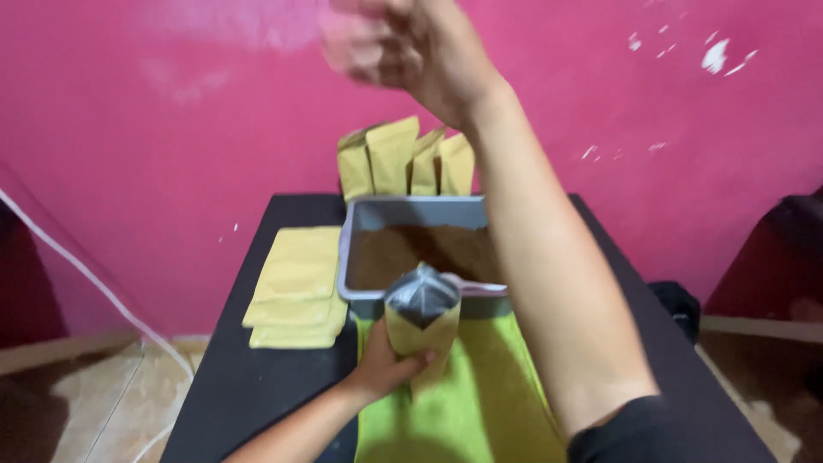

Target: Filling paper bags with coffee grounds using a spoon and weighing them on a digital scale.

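My left hand (383,364) grips a yellow-brown stand-up pouch (420,319) with a silver lining, its mouth held open above the green cloth (480,394). My right hand (411,47) is raised high in front of the pink wall, blurred by motion; whether it holds anything is unclear. My right forearm crosses over the grey tray (411,213), which holds brown powder (403,253). A pale scoop handle (476,285) lies at the tray's near edge.
A stack of flat yellow pouches (296,287) lies on the black table (249,377) left of the tray. Several filled pouches (403,159) stand upright behind the tray against the pink wall. A dark object (677,304) sits right of the table.
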